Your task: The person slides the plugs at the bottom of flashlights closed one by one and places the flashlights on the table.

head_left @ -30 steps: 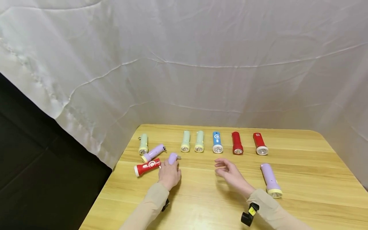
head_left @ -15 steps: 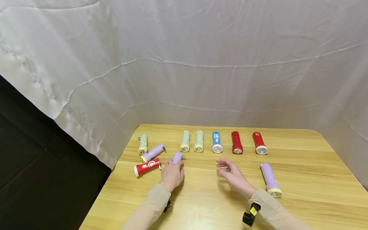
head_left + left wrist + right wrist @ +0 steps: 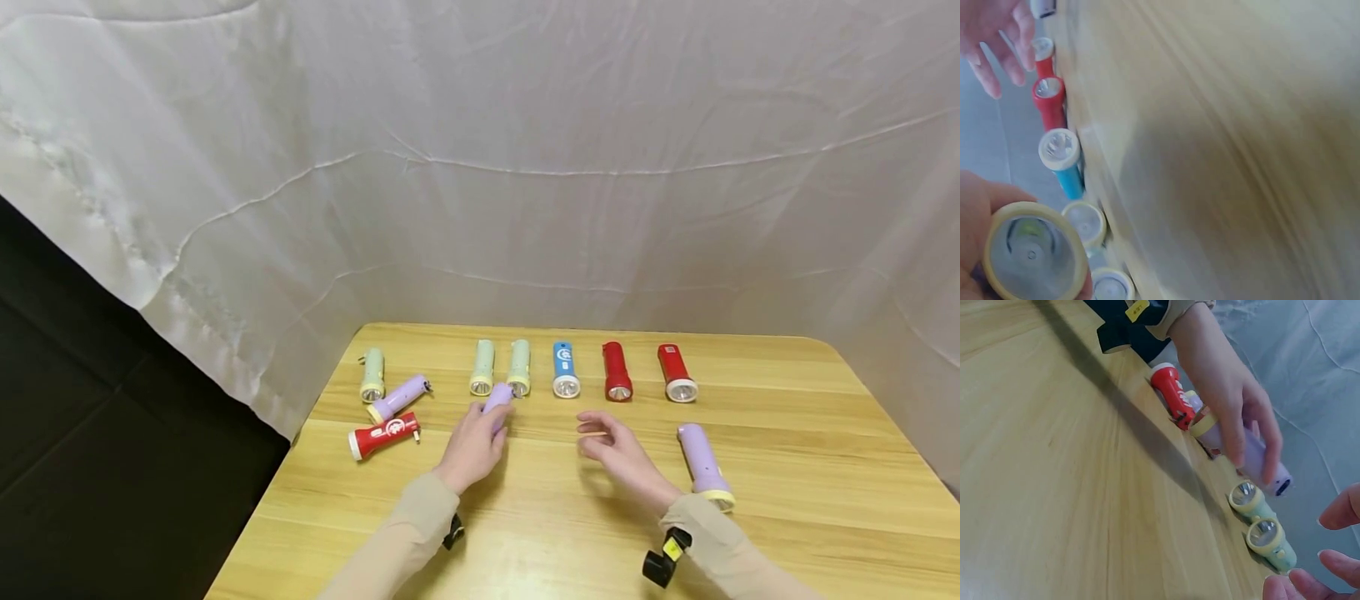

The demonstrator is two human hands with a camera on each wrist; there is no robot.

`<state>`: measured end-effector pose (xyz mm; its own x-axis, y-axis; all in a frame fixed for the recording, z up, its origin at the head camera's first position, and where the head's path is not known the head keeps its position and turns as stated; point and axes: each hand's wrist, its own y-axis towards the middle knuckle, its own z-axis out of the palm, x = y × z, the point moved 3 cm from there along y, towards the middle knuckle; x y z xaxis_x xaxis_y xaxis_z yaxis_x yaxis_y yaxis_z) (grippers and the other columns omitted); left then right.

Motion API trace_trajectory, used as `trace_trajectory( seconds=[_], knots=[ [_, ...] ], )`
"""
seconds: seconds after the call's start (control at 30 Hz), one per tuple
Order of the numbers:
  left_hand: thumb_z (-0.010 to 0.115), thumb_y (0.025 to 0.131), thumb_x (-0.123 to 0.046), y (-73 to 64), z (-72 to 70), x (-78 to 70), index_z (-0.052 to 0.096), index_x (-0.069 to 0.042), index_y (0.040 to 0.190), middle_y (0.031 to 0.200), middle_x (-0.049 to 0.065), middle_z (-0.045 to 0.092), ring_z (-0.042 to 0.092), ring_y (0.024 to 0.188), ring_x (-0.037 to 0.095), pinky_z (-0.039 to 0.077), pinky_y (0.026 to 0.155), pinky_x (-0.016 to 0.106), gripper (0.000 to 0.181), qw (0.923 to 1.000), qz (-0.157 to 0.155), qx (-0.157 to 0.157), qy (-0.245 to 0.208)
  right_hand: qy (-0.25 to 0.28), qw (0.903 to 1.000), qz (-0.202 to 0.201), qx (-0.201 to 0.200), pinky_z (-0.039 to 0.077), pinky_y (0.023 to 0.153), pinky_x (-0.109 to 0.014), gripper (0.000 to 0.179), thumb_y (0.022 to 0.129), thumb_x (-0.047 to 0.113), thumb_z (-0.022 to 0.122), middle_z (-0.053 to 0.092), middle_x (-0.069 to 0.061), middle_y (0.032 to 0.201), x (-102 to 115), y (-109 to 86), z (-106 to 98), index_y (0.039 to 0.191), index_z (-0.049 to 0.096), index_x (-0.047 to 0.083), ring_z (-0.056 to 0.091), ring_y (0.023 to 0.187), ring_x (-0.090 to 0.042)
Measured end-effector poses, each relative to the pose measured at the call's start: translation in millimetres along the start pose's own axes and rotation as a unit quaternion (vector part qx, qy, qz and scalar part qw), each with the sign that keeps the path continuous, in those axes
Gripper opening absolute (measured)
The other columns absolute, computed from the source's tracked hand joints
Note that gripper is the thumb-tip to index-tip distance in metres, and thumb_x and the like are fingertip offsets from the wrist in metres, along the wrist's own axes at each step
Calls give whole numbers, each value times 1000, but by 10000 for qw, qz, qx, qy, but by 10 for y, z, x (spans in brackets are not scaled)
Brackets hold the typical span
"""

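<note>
Nearest, toward the right edge of the table (image 3: 555, 533), lies a loose purple flashlight (image 3: 699, 458); beside it hangs the right hand (image 3: 621, 457), fingers gently curved, holding nothing; and the left hand (image 3: 471, 442) grips a second purple flashlight (image 3: 498, 397) over the middle! Beyond, near the far edge: three green flashlights (image 3: 483, 360), a blue flashlight (image 3: 563, 365), two red flashlights (image 3: 616, 365).

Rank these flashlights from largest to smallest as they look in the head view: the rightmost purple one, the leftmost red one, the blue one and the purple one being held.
1. Rightmost purple flashlight
2. Leftmost red flashlight
3. Blue flashlight
Unranked: held purple flashlight, partly covered by the left hand.
</note>
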<state>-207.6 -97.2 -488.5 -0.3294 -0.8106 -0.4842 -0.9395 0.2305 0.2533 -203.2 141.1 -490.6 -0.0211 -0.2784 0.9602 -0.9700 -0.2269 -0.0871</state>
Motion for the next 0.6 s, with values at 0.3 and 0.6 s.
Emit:
trace_trajectory(
  seconds=[0.3, 0.6],
  knots=[
    [65, 96, -14, 79, 11, -184, 41, -27, 153, 136, 14, 60, 64, 110, 28, 58, 88, 43, 63, 9948, 246, 244, -953, 199, 9995, -101, -221, 57, 88, -20, 46, 96, 2, 56, 55, -33, 133, 16, 10, -150, 140, 46, -8, 66, 103, -17],
    [74, 87, -14, 156, 45, -335, 50, -11, 145, 120, 13, 70, 68, 99, 22, 58, 82, 30, 63, 9899, -50, 256, -1396, 644, 9964, -363, -414, 59, 92, -22, 41, 101, 2, 49, 54, -32, 133, 116, 1, -227, 140, 45, -9, 63, 99, 2]
  ],
)
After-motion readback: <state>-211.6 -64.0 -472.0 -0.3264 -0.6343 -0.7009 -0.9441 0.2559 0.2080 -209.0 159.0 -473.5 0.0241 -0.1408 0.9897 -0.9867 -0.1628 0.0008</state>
